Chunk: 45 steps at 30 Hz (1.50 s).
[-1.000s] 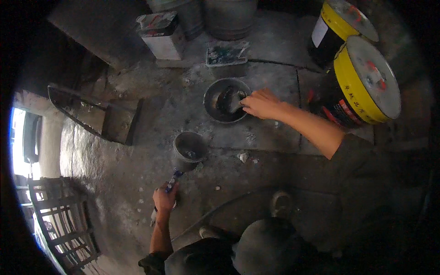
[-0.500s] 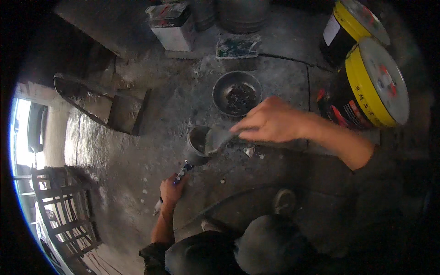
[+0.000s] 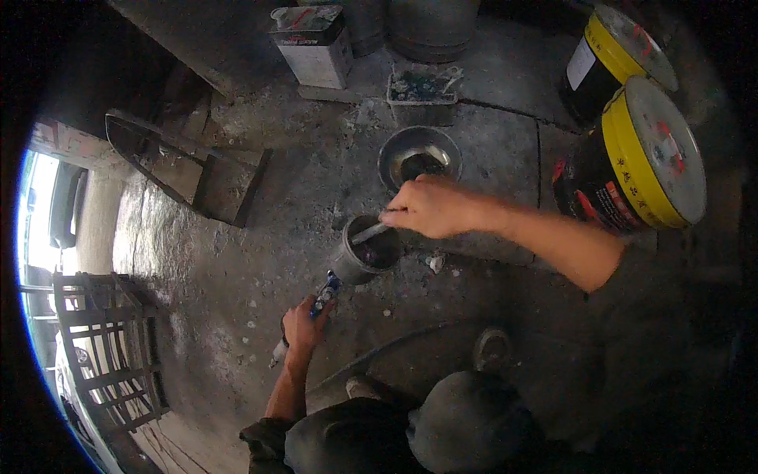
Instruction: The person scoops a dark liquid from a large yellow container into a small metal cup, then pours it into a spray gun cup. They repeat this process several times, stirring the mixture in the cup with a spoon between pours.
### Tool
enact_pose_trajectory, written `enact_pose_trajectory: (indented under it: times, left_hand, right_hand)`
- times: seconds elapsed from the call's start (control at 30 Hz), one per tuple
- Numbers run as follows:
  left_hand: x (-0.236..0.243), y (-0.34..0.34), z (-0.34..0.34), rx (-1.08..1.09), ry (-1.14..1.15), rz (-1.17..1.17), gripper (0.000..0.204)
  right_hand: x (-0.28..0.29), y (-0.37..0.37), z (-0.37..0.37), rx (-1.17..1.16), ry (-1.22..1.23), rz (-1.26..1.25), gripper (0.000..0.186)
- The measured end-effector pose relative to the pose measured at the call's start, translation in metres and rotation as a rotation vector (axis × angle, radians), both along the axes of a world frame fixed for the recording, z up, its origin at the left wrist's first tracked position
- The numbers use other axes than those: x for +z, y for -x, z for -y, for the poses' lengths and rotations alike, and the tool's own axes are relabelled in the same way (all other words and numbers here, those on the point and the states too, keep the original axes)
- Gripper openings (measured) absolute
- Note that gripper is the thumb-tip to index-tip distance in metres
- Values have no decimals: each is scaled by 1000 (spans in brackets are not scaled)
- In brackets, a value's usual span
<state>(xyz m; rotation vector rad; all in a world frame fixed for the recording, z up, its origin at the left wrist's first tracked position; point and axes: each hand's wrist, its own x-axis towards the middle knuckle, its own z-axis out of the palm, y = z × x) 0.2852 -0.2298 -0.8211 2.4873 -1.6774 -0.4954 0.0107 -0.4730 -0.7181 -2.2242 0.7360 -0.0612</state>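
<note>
My left hand (image 3: 304,324) is closed on a spray gun (image 3: 324,293), which has a blue body and a grey cup (image 3: 359,268) tilted upward at its top end. My right hand (image 3: 430,209) grips a flat grey scraper or stirrer (image 3: 367,234) that reaches into the cup; its tip is hidden inside, along with some dark material. Just behind my right hand, a metal bowl (image 3: 399,154) rests on the stained floor with dark stuff in it, partly covered by that hand.
Two black-and-yellow drums (image 3: 643,158) stand at the right. A metal can (image 3: 314,59), grey buckets (image 3: 426,35) and a crusted tray (image 3: 422,103) line the back. An angular board piece (image 3: 221,186) lies left, near a slatted rack (image 3: 103,332). A hose (image 3: 355,363) crosses near my feet.
My right hand has come from the bowl down and left to the cup, bringing the flat tool into it. My left hand and the gun have shifted slightly right and up in view.
</note>
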Motion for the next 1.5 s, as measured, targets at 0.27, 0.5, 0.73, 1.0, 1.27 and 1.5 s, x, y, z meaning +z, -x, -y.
enact_pose_trajectory:
  times: [0.27, 0.5, 0.73, 1.0, 1.27, 1.5]
  left_hand:
    - [-5, -5, 10, -121, 36, 75, 36]
    - [-6, -5, 7, -40, 56, 0, 42]
    - [-12, -13, 14, -25, 53, -23, 45]
    - [-38, -53, 11, 124, -37, -6, 41]
    - [-31, -125, 88, 153, 100, 32, 41]
    - [31, -126, 185, -25, 94, 539, 30]
  right_hand:
    - [-23, -6, -1, 159, -247, -45, 37]
    - [19, 0, 3, 448, 614, 98, 19]
    - [-11, -19, -19, 123, 147, 15, 29]
    - [6, -5, 52, 191, -74, -20, 37]
    - [-11, 82, 71, -459, -28, 204, 43]
    - [-34, 100, 51, -523, 72, 91, 37]
